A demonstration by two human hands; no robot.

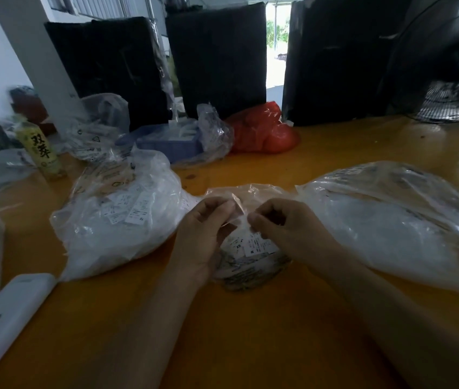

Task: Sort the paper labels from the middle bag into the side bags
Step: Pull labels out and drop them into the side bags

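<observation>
Our left hand (208, 228) and right hand (276, 223) each keep a pinching grip on the middle bag (250, 265); its labels (253, 244) remain unsorted, while both side bags look full.

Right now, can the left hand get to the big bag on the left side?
Probably yes. The left hand is pinching the middle bag, and the left bag lies right beside it on the table with nothing between them. It would have to let go of the plastic first.

The print on the labels (253, 245) in the middle bag (246, 266) is too small to read. The right bag (391, 220) looks cloudy, so its contents stay unclear. The fan (447, 80) is cut off by the right edge.
</observation>
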